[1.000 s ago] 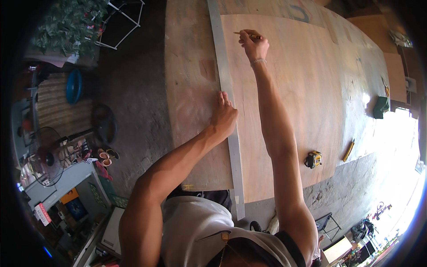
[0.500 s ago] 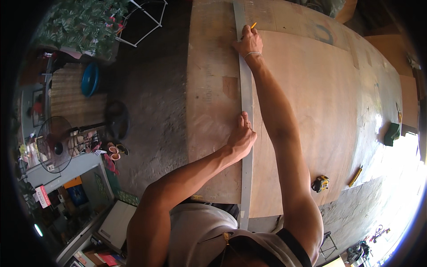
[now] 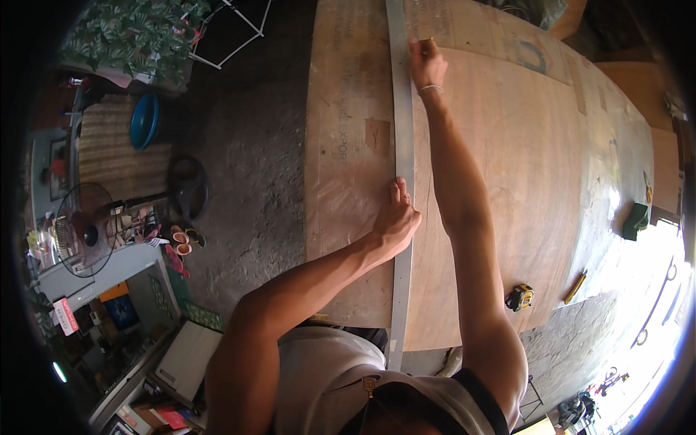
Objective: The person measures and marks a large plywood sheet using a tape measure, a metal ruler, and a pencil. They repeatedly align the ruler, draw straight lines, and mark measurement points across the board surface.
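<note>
A long metal straightedge [image 3: 404, 94] runs away from me across a thin plywood sheet [image 3: 507, 159] and the wood panel [image 3: 348, 210] to its left. My left hand [image 3: 397, 221] holds the straightedge down around its middle, two fingers stretched forward along it and the others curled. Farther off, my right hand [image 3: 429, 67] is closed just right of the straightedge, near the sheet's far left corner. A thin yellow pencil [image 3: 432, 38] pokes out of its fingers; most of it is hidden.
At the right lie a tape measure [image 3: 520, 297], a yellow utility knife [image 3: 576, 287] and a dark green object [image 3: 635, 221]. Across the concrete floor [image 3: 246, 203] to the left stand a fan [image 3: 87, 230], a blue basin [image 3: 144, 121] and several shoes [image 3: 181, 243].
My right hand has moved off the straightedge to the right, with the pencil still in it. My left hand stays in place on the straightedge. The view has shifted slightly.
</note>
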Demonstrator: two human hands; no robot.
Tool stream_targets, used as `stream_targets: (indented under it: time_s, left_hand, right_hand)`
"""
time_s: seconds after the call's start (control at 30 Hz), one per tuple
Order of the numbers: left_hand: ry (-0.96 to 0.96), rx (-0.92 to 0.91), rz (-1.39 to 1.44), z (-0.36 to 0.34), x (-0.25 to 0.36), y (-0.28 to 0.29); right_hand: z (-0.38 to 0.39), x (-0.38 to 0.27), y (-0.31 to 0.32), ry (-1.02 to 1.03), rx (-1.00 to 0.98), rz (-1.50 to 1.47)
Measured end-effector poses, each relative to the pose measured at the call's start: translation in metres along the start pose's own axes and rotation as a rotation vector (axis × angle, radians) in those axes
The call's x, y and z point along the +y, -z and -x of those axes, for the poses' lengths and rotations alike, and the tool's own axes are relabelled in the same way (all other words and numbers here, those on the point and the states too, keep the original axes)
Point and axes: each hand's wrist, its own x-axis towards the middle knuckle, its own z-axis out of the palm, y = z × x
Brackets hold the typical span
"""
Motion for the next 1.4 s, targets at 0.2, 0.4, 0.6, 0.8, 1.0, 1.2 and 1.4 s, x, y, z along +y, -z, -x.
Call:
stream_targets:
  time_s: [0.2,0.4,0.6,0.8,1.0,1.2,1.4]
  left_hand:
    - [-0.004,-0.173,0.001,0.000,0.002,0.025]
    - [-0.026,-0.150,-0.039,0.001,0.001,0.024]
    - [-0.030,-0.163,-0.071,-0.001,0.001,0.019]
    - [-0.020,-0.134,-0.093,0.000,0.001,0.013]
    - [-0.070,-0.115,-0.148,-0.001,-0.007,0.004]
    - [-0.057,0.020,-0.124,0.008,-0.008,0.014]
    - [-0.057,0.034,-0.125,0.005,-0.008,0.015]
  right_hand:
    - [-0.007,0.000,0.024,-0.212,-0.118,-0.363]
    - [-0.009,-0.002,0.020,-0.309,-0.118,-0.290]
    - [-0.011,0.001,0.021,-0.247,-0.145,-0.322]
    - [0.005,-0.016,0.046,-0.255,-0.229,-0.236]
    - [0.128,-0.026,0.108,-0.187,-0.259,-0.177]
    - [0.278,-0.057,0.196,-0.322,-0.318,-0.114]
    - [0.432,-0.105,0.279,-0.483,-0.306,-0.028]
